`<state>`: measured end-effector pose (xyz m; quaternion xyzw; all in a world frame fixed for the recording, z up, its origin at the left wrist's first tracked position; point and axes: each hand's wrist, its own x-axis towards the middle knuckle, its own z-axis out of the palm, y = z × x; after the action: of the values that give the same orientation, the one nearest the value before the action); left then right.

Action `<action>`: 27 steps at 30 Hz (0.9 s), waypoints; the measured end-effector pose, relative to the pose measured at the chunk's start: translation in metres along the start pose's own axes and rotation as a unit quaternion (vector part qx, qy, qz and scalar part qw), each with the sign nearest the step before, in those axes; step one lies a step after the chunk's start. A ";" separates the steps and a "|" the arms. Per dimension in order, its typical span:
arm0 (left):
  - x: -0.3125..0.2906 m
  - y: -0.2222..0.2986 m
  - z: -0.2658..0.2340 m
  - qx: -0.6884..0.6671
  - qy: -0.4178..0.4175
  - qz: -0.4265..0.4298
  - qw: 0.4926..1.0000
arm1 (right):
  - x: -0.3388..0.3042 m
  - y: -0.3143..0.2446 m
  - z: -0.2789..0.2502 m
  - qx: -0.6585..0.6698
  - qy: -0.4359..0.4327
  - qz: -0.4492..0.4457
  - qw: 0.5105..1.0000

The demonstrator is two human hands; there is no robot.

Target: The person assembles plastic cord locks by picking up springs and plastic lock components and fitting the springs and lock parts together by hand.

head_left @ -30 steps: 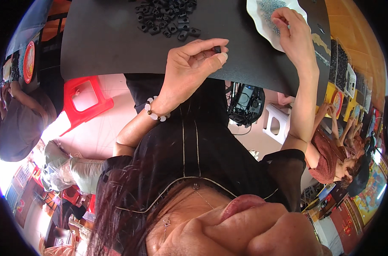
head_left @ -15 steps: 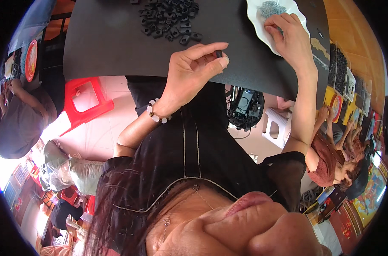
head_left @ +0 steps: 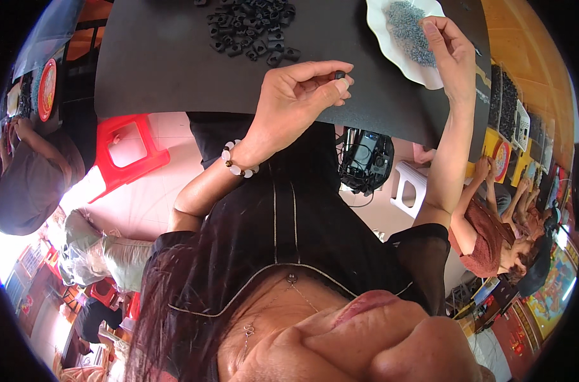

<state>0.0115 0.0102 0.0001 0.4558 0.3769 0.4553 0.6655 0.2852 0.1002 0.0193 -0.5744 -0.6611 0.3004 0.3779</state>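
My left hand [head_left: 299, 99], with a bead bracelet [head_left: 235, 162] at its wrist, pinches a small black plastic piece [head_left: 339, 75] between thumb and fingers above the near part of the dark table. On the right, my right hand [head_left: 453, 57] is over the edge of a scalloped white dish [head_left: 386, 46]. Its thumb and forefinger are pressed together; anything between them is too small to make out. Many tiny grey-blue pieces [head_left: 409, 30] lie heaped in the dish. Farther off, to the left of the dish, is a pile of small black plastic pieces [head_left: 248, 28].
The dark tabletop [head_left: 155, 63] ends in front of my body. A red plastic stool [head_left: 152, 153] stands on the floor at left, a white stool [head_left: 409, 188] at right. Below the table edge sits a black bag-like bundle with devices [head_left: 366, 159]. Other people work at both sides.
My right hand has drawn up and right from the heap to the dish's rim, uncovering the grey-blue pieces. My left hand has shifted slightly right, still holding the black piece.
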 end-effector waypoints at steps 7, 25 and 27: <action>0.027 0.005 0.019 0.057 -0.018 0.008 0.998 | -0.004 0.008 -0.005 0.134 -0.019 -0.001 0.991; 0.025 0.000 0.041 -0.010 -0.041 0.046 0.998 | -0.072 -0.041 0.044 0.434 -0.059 -0.019 0.899; 0.020 0.000 0.038 -0.018 -0.040 0.034 0.998 | -0.076 -0.043 0.045 0.403 -0.046 -0.016 0.914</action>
<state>0.0524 0.0187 0.0102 0.4742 0.3261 0.4662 0.6720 0.2279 0.0197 0.0192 -0.3483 -0.5095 0.5617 0.5510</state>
